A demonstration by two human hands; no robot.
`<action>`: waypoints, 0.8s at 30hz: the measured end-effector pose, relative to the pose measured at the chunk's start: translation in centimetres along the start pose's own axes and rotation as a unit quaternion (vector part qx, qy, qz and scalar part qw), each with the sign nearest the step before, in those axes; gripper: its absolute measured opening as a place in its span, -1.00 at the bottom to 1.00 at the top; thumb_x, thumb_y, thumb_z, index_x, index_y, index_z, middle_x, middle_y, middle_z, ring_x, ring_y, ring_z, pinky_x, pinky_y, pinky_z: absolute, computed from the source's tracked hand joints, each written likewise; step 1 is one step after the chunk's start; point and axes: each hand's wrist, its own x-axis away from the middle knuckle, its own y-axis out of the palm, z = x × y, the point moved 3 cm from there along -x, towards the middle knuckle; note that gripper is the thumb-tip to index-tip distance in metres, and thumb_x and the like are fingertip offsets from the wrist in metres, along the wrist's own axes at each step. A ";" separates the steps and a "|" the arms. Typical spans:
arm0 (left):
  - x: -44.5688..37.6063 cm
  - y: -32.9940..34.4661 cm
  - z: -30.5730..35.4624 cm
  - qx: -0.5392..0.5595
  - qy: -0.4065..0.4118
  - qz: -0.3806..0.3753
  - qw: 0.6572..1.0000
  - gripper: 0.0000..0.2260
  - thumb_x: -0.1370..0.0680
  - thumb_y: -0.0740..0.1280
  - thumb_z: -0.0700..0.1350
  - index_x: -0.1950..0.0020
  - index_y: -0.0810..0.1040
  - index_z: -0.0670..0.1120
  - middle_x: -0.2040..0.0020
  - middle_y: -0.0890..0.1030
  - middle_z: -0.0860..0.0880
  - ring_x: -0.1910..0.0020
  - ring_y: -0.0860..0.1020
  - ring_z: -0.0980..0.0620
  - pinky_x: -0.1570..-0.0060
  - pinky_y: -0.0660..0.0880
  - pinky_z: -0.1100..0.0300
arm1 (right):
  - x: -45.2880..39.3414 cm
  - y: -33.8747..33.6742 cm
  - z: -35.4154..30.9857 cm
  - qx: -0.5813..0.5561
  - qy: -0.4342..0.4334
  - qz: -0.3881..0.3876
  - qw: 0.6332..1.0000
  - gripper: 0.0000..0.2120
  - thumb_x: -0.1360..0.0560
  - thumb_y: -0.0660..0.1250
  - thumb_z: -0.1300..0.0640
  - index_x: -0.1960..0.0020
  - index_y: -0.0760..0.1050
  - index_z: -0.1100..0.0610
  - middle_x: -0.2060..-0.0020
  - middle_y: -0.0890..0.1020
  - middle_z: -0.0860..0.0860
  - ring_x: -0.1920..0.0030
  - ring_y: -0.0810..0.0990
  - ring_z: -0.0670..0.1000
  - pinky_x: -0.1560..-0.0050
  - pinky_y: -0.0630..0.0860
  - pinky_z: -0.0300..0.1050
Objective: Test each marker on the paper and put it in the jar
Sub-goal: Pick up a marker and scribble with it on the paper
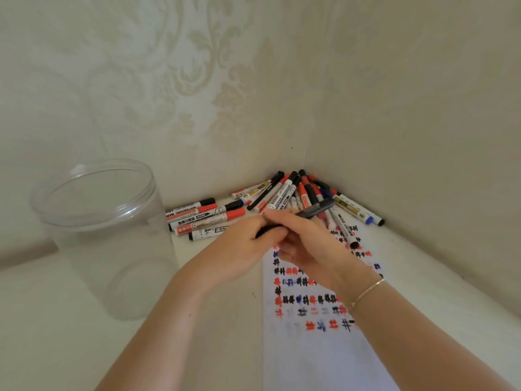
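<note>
A: While both hands meet over the top of the paper (315,356), the dark marker (317,208) sits between them. Right hand (307,246) has its fingers curled round the barrel; the barrel end pokes out up and right of that grip.

B: Left hand (248,246)?

A: Fingers closed on the marker's other end, just left of the right-hand grip. Looks like the cap end, but it's blurred, can't tell if the cap is on or off.

B: Step?

A: My read: uncapping to test, or recapping after. Can't tell which. Jar (104,235) looks empty, so early in the task.

B: Around the grip?

A: Pile of markers (282,196) just beyond it, packed into the wall corner, red, black and blue caps. Paper directly under and toward the person, covered in rows of red, black and blue test marks. Jar well to the left, lid off.

B: Next move?

A: If uncapped: tip down to bare paper near the person, short stroke. Then recap and carry left to the jar mouth.
</note>
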 end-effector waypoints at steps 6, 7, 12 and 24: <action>-1.8 1.1 0.3 -0.076 0.039 0.017 0.996 -0.82 -0.61 0.19 0.07 0.13 0.50 0.08 0.44 0.44 0.10 0.52 0.39 0.23 0.47 0.27 0.38 | -0.2 -0.9 -1.5 0.043 -0.036 0.101 0.993 -0.77 -0.43 0.40 0.22 0.35 0.43 0.20 0.57 0.40 0.02 0.58 0.27 -0.04 0.51 0.25 -0.20; -2.0 1.3 0.3 -0.094 0.042 0.015 0.995 -0.81 -0.61 0.17 0.09 0.15 0.49 0.10 0.46 0.43 0.10 0.54 0.39 0.22 0.49 0.26 0.36 | -0.2 -1.1 -1.6 0.055 -0.034 0.103 0.993 -0.77 -0.43 0.40 0.22 0.35 0.42 0.20 0.57 0.40 0.03 0.58 0.27 -0.02 0.51 0.25 -0.20; -1.8 2.0 -0.2 -0.101 0.027 -0.022 0.994 -0.71 -0.60 0.11 0.17 0.19 0.43 0.04 0.41 0.58 -0.01 0.48 0.53 0.19 0.32 0.48 0.19 | 0.0 -3.1 -2.9 0.112 0.005 0.121 0.986 -0.79 -0.45 0.37 0.22 0.30 0.39 0.18 0.58 0.33 -0.02 0.61 0.22 -0.07 0.63 0.19 -0.27; -1.8 1.5 -2.6 -0.103 -0.056 -0.014 0.993 -0.70 -0.63 0.11 0.11 0.25 0.29 0.01 0.37 0.32 0.08 0.42 0.29 0.16 0.40 0.22 0.32 | 0.7 -6.1 -3.2 0.030 -0.013 0.142 0.989 -0.75 -0.45 0.41 0.16 0.29 0.38 0.18 0.48 0.37 0.01 0.56 0.23 -0.05 0.58 0.20 -0.25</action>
